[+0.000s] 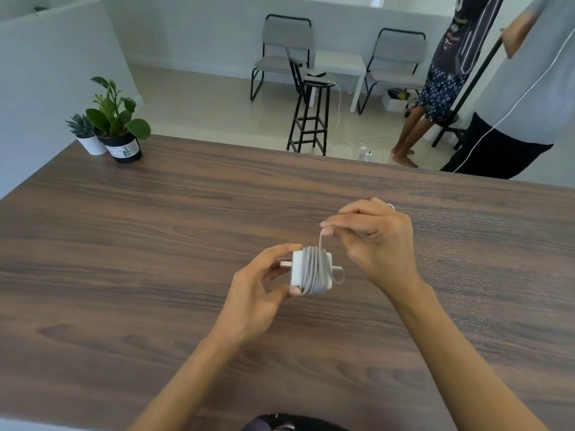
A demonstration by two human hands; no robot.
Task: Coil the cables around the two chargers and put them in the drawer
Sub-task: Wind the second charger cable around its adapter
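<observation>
A white charger (297, 270) hangs above the middle of the wooden table (155, 244), with its grey-white cable (315, 270) wound many turns around its body. My left hand (258, 293) grips the charger at its plug end, thumb below and fingers above. My right hand (376, 241) pinches the free end of the cable just above the coil, between thumb and forefinger. A short loop of cable sticks out at the charger's right side. No second charger and no drawer are in view.
Two potted plants (115, 126) stand at the table's far left corner. Beyond the far edge are two grey chairs (284, 54), a black stool (311, 113) and two standing people (485, 88) at the right. Cables and a power strip (367, 150) lie on the floor.
</observation>
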